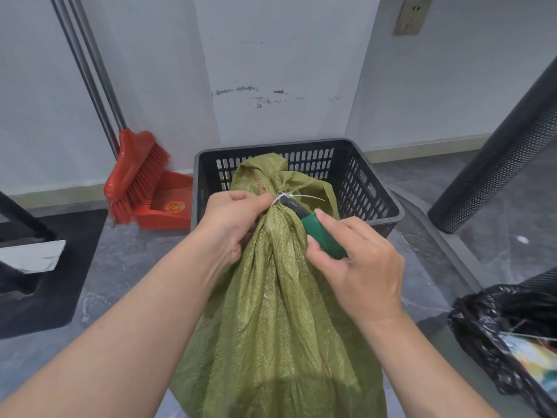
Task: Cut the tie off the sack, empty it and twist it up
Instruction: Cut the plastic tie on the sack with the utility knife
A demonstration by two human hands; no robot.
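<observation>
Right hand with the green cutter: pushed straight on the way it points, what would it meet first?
The right hand aims its cutter at the white tie on the sack, with the tip about on it. Just beyond is probably the left hand gripping the neck, though depth is unclear.

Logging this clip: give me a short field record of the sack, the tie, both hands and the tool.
sack: green woven, neck bunched, in front of black crate
tie: white, around the neck, looks uncut
left hand: grips the neck at the tie
right hand: holds green-handled cutter, tip at the tie
background: red broom and dustpan by the wall
</observation>
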